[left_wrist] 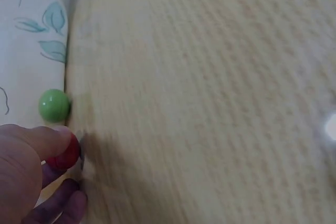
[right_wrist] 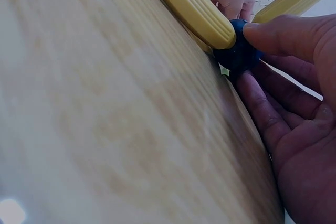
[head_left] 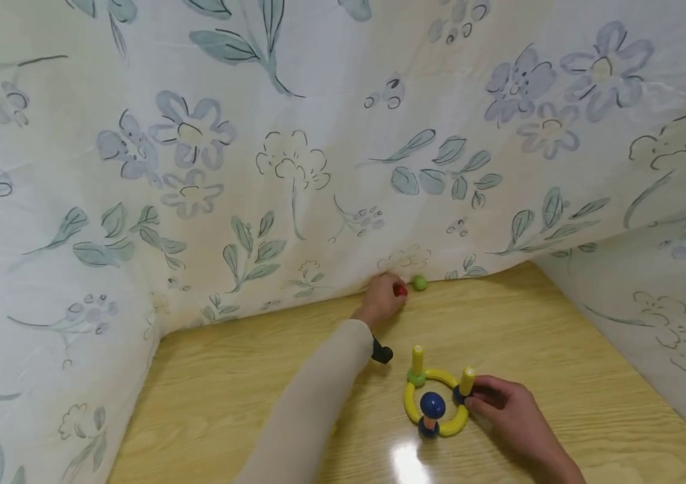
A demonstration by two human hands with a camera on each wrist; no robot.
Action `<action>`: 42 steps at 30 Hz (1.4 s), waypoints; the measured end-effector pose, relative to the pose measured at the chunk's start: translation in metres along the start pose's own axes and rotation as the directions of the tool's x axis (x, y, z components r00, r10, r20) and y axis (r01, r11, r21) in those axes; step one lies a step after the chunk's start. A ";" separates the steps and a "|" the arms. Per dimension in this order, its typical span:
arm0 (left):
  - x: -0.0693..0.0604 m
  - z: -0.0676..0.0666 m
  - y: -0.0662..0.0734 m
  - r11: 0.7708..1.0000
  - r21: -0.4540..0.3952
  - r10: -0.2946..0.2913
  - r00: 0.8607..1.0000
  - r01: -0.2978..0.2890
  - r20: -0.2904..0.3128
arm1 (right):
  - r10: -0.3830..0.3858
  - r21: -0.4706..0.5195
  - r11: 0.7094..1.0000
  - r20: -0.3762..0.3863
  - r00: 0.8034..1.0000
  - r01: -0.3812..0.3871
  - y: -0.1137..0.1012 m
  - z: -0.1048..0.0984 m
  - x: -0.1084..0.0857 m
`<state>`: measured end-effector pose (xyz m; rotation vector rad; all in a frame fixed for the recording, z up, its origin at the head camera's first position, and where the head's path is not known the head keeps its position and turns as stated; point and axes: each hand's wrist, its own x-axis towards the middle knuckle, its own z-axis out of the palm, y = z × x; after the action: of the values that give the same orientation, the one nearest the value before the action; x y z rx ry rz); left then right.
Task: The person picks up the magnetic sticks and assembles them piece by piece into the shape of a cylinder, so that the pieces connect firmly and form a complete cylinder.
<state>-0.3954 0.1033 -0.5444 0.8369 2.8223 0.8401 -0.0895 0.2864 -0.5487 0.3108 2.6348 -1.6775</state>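
At the back edge of the table my left hand [head_left: 382,299] pinches a red ball [head_left: 400,289], its thumb over the ball [left_wrist: 67,153] in the left wrist view. Just right of it lies a green ball [head_left: 419,282] against the cloth. My right hand [head_left: 515,413] holds a dark blue ball joint [right_wrist: 239,48] between thumb and fingers. That joint links curved yellow pieces [head_left: 454,423] of a ring lying on the table. Yellow rods [head_left: 418,360] stand up from the green joint [head_left: 416,378] and the gripped one. A short orange rod topped by a blue ball [head_left: 433,405] rises at the front.
A black curved piece with a rounded end [head_left: 382,353] lies beside the left wrist, partly behind the sleeve. Floral cloth [head_left: 294,168] hangs along the back and both sides of the wooden table [head_left: 228,376]. A bit of yellow shows beside the left sleeve.
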 end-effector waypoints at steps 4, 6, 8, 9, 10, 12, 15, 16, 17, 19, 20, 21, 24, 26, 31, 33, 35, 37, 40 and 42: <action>-0.017 -0.012 0.004 0.997 -0.067 -0.028 0.999 0.027 -0.020 | -0.004 -0.013 1.000 0.007 1.000 0.004 0.000 0.002 0.001; -0.030 -0.022 0.012 0.990 -0.132 -0.052 0.998 0.049 -0.020 | -0.006 -0.033 0.999 0.007 1.000 0.006 0.000 0.001 0.001; -0.039 -0.026 0.014 0.981 -0.183 -0.065 0.998 0.060 -0.022 | -0.007 -0.050 0.999 0.003 1.000 0.007 0.000 0.001 0.001; -0.045 -0.028 0.015 0.975 -0.212 -0.067 0.998 0.061 -0.017 | -0.009 -0.060 0.998 0.000 1.000 0.009 0.000 0.000 0.000; -0.050 -0.031 0.017 0.970 -0.235 -0.067 0.998 0.061 -0.014 | -0.013 -0.061 0.998 -0.004 1.000 0.013 0.000 0.000 0.000; -0.062 -0.038 0.020 0.959 -0.280 -0.054 0.998 0.049 -0.010 | -0.024 -0.066 0.998 -0.009 1.000 0.023 0.000 -0.002 0.000; -0.079 -0.049 0.023 0.937 -0.348 -0.032 0.999 0.027 -0.011 | -0.050 -0.068 0.996 -0.021 0.998 0.049 0.000 -0.003 -0.001; -0.085 -0.053 0.025 0.931 -0.364 -0.025 1.000 0.020 -0.011 | -0.058 -0.072 0.996 -0.026 0.998 0.056 0.000 -0.004 -0.001; -0.091 -0.057 0.028 0.924 -0.381 -0.024 1.000 0.018 -0.012 | -0.063 -0.072 0.996 -0.029 0.998 0.061 0.000 -0.004 -0.001; -0.102 -0.064 0.034 0.911 -0.411 -0.031 0.999 0.022 -0.015 | -0.063 -0.074 0.995 -0.034 0.997 0.060 0.001 -0.005 -0.001; -0.109 -0.067 0.038 0.906 -0.423 -0.030 0.999 0.018 -0.022 | -0.061 -0.076 0.995 -0.033 0.998 0.058 0.002 -0.005 -0.001; -0.116 -0.071 0.042 0.898 -0.440 -0.024 0.999 0.009 -0.030 | -0.053 -0.076 0.996 -0.030 0.998 0.051 0.003 -0.005 0.000; -0.135 -0.082 0.053 0.861 -0.507 0.007 0.997 -0.043 -0.073 | -0.030 -0.082 0.996 -0.013 0.999 0.028 0.005 -0.005 0.001; -0.147 -0.087 0.059 0.825 -0.557 0.045 0.994 -0.095 -0.104 | -0.025 -0.089 0.996 -0.005 1.000 0.025 0.006 -0.005 0.002; -0.171 -0.093 0.072 0.738 -0.652 0.125 0.985 -0.174 -0.121 | -0.050 -0.092 0.995 -0.003 0.999 0.049 0.006 -0.002 0.002; -0.177 -0.091 0.075 0.722 -0.668 0.148 0.983 -0.182 -0.108 | -0.063 -0.092 0.994 -0.004 0.998 0.062 0.005 -0.001 0.001; -0.180 -0.086 0.079 0.719 -0.670 0.174 0.981 -0.186 -0.087 | -0.073 -0.090 0.993 -0.012 0.997 0.071 0.005 -0.002 0.001; -0.183 -0.080 0.081 0.724 -0.665 0.187 0.980 -0.182 -0.065 | -0.077 -0.087 0.993 -0.010 0.997 0.076 0.005 -0.002 0.000; -0.185 -0.072 0.083 0.738 -0.652 0.197 0.980 -0.176 -0.043 | -0.078 -0.078 0.994 -0.006 0.997 0.077 0.004 -0.002 0.000; -0.186 -0.069 0.083 0.744 -0.645 0.202 0.979 -0.176 -0.033 | -0.078 -0.079 0.994 -0.005 0.997 0.077 0.004 -0.001 -0.001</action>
<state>-0.2129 0.0310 -0.4565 0.9923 2.1533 1.6667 -0.0879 0.2891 -0.5513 0.2177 2.7441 -1.5902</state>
